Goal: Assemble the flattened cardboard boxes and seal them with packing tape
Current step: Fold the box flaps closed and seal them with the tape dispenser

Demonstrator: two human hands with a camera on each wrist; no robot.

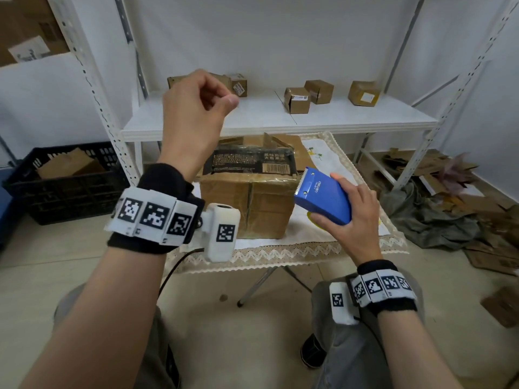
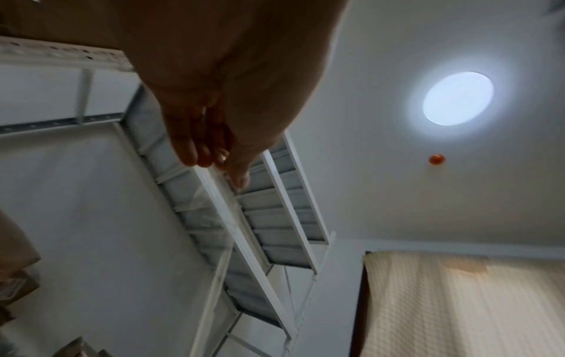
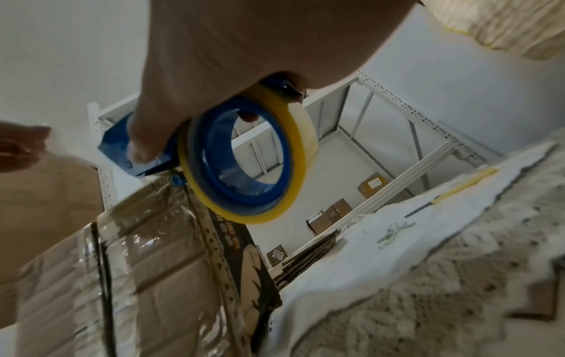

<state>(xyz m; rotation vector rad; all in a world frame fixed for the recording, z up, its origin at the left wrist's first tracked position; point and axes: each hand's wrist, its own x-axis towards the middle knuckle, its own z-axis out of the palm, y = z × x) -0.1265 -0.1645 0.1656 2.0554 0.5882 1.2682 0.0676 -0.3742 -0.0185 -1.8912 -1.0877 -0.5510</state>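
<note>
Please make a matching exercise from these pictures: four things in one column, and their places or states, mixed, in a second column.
Things:
1. tape dispenser
2. big box
3. small boxes
4. crate

Places or states:
A. on the floor at the left
B. on the white shelf
C. held in the right hand
D. on the cloth-covered table

Pairs: 1-C, 2-D, 3-B, 4-A

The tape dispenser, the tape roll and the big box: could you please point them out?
tape dispenser (image 1: 323, 196), head view, blue top plate.
tape roll (image 3: 301, 142), right wrist view, yellowish outer band.
big box (image 1: 247, 206), head view, front face.
</note>
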